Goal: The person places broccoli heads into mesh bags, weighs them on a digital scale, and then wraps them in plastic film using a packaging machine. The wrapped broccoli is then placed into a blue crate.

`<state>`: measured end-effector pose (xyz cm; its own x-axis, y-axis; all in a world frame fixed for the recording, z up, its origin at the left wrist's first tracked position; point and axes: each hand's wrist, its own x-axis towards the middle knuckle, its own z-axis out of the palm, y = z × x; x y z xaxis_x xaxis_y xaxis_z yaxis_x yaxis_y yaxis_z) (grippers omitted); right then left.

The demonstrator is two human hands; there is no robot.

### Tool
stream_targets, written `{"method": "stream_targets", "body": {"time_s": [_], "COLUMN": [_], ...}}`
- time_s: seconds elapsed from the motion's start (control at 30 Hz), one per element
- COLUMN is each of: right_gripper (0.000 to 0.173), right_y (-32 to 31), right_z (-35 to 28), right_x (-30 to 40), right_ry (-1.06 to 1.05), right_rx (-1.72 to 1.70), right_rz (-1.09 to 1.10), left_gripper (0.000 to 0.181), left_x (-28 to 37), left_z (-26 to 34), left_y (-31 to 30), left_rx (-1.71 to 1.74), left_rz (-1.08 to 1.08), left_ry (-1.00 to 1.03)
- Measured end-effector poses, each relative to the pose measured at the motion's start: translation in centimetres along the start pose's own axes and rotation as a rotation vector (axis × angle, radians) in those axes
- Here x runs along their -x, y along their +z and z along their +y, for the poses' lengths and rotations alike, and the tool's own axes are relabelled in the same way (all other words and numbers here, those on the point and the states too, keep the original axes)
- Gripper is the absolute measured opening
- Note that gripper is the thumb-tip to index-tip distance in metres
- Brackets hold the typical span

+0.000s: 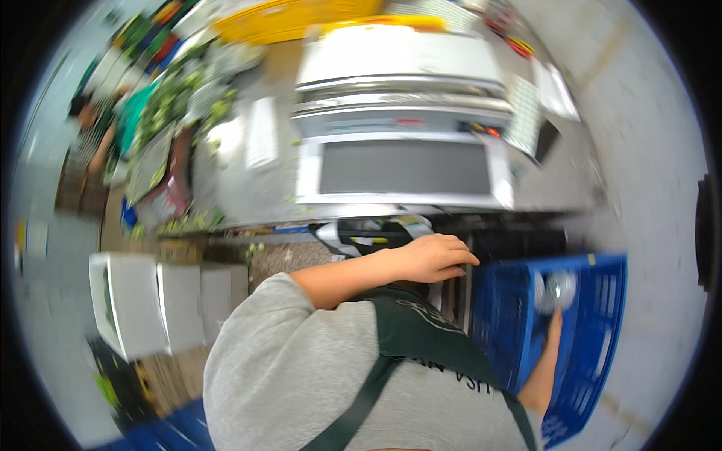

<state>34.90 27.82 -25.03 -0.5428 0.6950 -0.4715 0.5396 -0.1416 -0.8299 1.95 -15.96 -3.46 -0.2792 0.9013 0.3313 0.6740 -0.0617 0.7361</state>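
My left hand point(437, 259) hovers at my waist in front of the worktable, holding nothing that I can see. Its fingers are a little apart and point towards the near rim of a blue plastic crate point(612, 315). My right arm reaches down into that crate. There my right hand point(555, 321) touches a shiny package in clear plastic point(562, 290); blur and the package hide most of the fingers, so a grip cannot be made out. Ahead on the table stands a film wrapping machine point(403, 121) with a dark plate point(403, 167) at its front.
Leafy green vegetables point(175, 101) are heaped on the metal worktable point(225, 186) at left, beside a white strip point(262, 132). A yellow crate point(293, 20) stands behind. White boxes point(135, 304) are at my left. Another person point(96, 129) works at far left. A wall point(643, 135) rises at right.
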Motion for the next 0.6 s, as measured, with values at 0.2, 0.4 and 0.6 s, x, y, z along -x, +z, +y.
{"method": "stream_targets", "body": {"time_s": [0.2, 0.4, 0.6], "right_gripper": [0.045, 0.031, 0.031], "right_y": [-1.4, 21.3, 39.0], "right_z": [-17.5, -31.6, -35.1], "right_x": [4.2, 11.7, 17.1], "right_ry": [-0.389, -0.733, -0.805], "right_rx": [0.041, -0.264, 0.027], "right_rz": [0.783, 0.67, 0.423], "left_gripper": [0.031, 0.051, 0.08], "left_x": [11.7, 31.7, 39.4], "left_z": [-8.1, -23.3, -30.2], "left_y": [-14.4, -38.3, -54.4], "left_rx": [-0.37, -0.676, -0.724], "left_rz": [0.765, 1.252, 1.051], "left_ry": [-0.304, -0.9, -1.473]}}
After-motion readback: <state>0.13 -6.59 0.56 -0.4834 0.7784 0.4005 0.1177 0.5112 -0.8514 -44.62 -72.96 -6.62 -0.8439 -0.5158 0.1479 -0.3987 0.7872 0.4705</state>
